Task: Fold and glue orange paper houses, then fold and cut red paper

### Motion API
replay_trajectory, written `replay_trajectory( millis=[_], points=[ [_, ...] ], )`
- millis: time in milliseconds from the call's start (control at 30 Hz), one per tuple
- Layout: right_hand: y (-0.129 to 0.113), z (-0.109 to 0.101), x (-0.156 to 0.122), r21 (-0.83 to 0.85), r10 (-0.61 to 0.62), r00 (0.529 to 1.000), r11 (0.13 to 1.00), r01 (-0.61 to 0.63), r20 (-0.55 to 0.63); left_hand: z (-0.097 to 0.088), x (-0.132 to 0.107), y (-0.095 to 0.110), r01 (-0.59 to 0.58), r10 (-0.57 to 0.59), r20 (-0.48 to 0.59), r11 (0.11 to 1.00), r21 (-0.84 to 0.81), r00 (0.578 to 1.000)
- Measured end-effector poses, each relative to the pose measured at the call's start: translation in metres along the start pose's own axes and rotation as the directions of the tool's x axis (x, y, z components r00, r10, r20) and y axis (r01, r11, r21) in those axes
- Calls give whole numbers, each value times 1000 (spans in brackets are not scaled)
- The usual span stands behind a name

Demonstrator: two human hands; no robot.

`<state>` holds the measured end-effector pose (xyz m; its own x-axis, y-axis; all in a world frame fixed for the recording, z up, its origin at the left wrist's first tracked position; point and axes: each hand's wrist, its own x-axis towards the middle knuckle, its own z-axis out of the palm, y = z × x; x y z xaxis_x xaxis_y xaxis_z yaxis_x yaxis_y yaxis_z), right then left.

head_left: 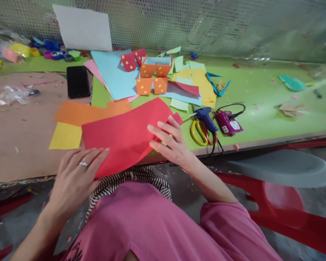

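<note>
Paper (125, 130), red, lies partly past the table's (16, 159) near edge, probably why the left hand (74, 174) grasps its near-left corner. Right hand (171, 142) has fingers across the other end; can't tell if it's pinching. Glue gun (207, 117) and scissors (192, 135) sit rightward, handy I guess.

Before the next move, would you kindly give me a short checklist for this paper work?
1. Left hand on the red sheet: ok, at its left end.
2. Right hand on the sheet: ok, at its right end.
3. Red sheet lying flat: not ok, its near edge curves.
4. Sheet clear of the orange paper: not ok, they overlap.
5. Scissors uncovered: not ok, the glue gun partly covers them.
6. Glue gun hot: cannot tell.
</note>
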<state>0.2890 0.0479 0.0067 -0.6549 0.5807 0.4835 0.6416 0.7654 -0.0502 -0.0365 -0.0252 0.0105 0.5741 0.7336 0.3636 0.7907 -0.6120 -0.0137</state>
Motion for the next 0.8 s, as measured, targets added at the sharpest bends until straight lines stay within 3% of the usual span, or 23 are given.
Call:
replay_trajectory(
  millis=[100,233,367,500,633,800],
  points=[
    [22,5,-5,76,158,987,984,-160,33,-4,-15,-13,-57,57,-46,998,3,997],
    [25,1,-2,14,294,955,955,-295,41,5,-2,3,-103,94,-114,992,-74,989],
    [5,-9,-3,3,178,977,984,-180,118,12,20,23,-114,91,-170,985,-131,981],
    [-8,-3,-14,69,79,978,993,-94,195,18,27,31,-142,113,-187,979,-149,976],
    [-4,6,-26,202,72,977,973,-113,201,24,22,20,-128,93,-189,975,-181,977],
    [2,1,-28,380,20,965,917,-122,261,30,11,-4,-40,21,-113,985,-168,993]
  ],
)
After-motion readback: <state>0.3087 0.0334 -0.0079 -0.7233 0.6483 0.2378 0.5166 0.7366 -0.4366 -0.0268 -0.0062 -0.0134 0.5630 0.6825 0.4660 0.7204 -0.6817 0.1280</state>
